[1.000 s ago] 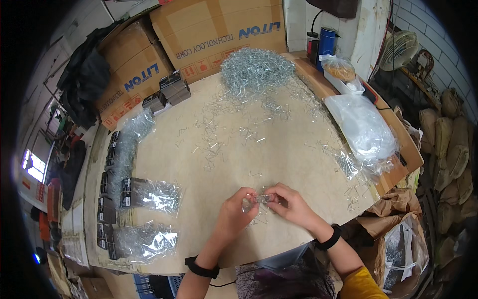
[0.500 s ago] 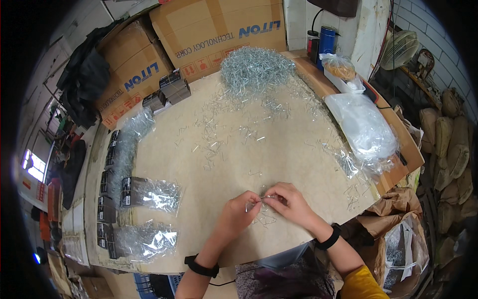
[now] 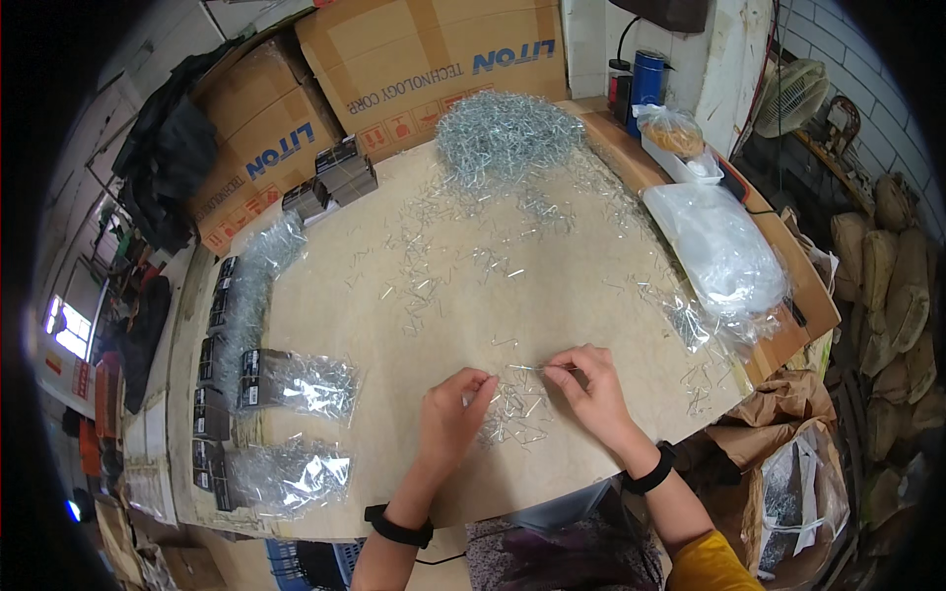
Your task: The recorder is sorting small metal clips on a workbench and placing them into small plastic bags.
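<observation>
Near the front of the table, my right hand (image 3: 592,390) pinches a thin bent metal wire piece (image 3: 523,367), which points left toward my other hand. My left hand (image 3: 455,414) is a short way to the left, thumb and fingers pressed together. A bit of silver shows at its fingers, but what it holds is too small to make out. Between and below the hands lies a loose small pile of wire pieces (image 3: 519,406). More scattered wire pieces (image 3: 419,251) lie farther back, in front of a large heap of them (image 3: 507,138).
Clear bags of wire pieces (image 3: 296,478) with dark card bundles (image 3: 209,414) line the left side. Cardboard boxes (image 3: 424,69) stand behind. On the right ledge are a stack of clear plastic bags (image 3: 714,246) and a blue bottle (image 3: 646,81). A paper sack (image 3: 788,404) stands lower right.
My hands have moved apart from where their fingertips met. The right has shifted right and up with a wire piece, and more of the small pile shows between them.
</observation>
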